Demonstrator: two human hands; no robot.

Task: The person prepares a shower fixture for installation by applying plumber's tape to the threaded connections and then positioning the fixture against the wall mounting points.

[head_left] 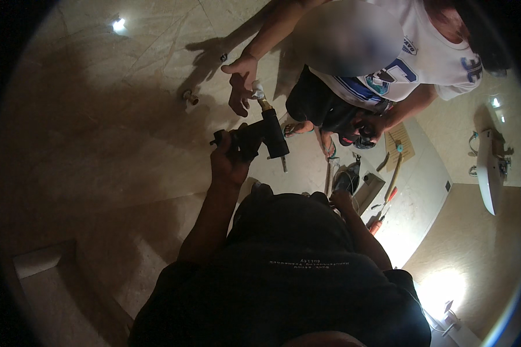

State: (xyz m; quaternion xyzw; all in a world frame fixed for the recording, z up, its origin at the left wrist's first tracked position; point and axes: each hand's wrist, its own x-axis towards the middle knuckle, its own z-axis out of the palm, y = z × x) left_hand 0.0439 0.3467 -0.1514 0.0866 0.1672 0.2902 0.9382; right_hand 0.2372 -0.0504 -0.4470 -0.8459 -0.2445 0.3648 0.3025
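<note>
My left hand (230, 165) is closed around a black tap-like plumbing fixture (267, 133), held up in front of my body. A brass end (265, 104) sticks out of its top, with white wrapping (257, 89) at the tip. A short metal piece (285, 165) protrudes below. Another person's open hand (243, 81) reaches close beside the wrapped tip; whether it touches is unclear. My right hand (341, 200) is low by my right side, its fingers partly hidden and dim.
A person in a white jersey (411, 63) stands opposite, a dark object in the other hand (369, 124). Pipe outlets (190, 97) project from the beige wall. On the floor lie a dark bag (347, 178), orange-handled tools (376, 225) and a hose (395, 173). A white basin (489, 168) stands right.
</note>
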